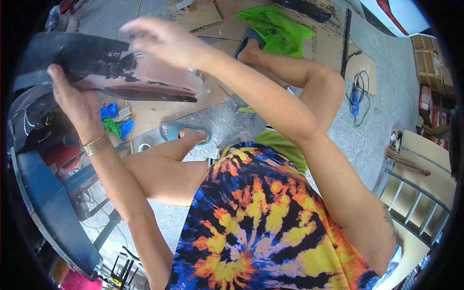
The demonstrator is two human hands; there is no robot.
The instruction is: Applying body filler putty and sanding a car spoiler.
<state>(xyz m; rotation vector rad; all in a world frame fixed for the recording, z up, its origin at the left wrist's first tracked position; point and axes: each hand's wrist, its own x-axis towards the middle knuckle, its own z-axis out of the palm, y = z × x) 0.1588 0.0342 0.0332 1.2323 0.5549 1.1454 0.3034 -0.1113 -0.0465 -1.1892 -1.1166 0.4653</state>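
Observation:
A long, curved black panel (101, 60), which looks like a car body part, is raised at the upper left. Pinkish filler covers its right part, with patches of black showing through. My left hand (77, 99) grips its near edge, thumb on the face and the other fingers partly hidden. Above the panel's upper edge is my right hand (166, 41), its fingers stretched out and slightly blurred by motion. I see nothing held in it, and whether it touches the panel I cannot tell.
Flattened cardboard (193, 113) lies on the grey floor with a green plastic bag (275, 29). A blue corded power tool (355, 101) lies at the right, near a pale chair (415, 193) bearing a small brush. A blue metal frame (53, 208) stands at the left. Boxes (432, 63) line the right edge.

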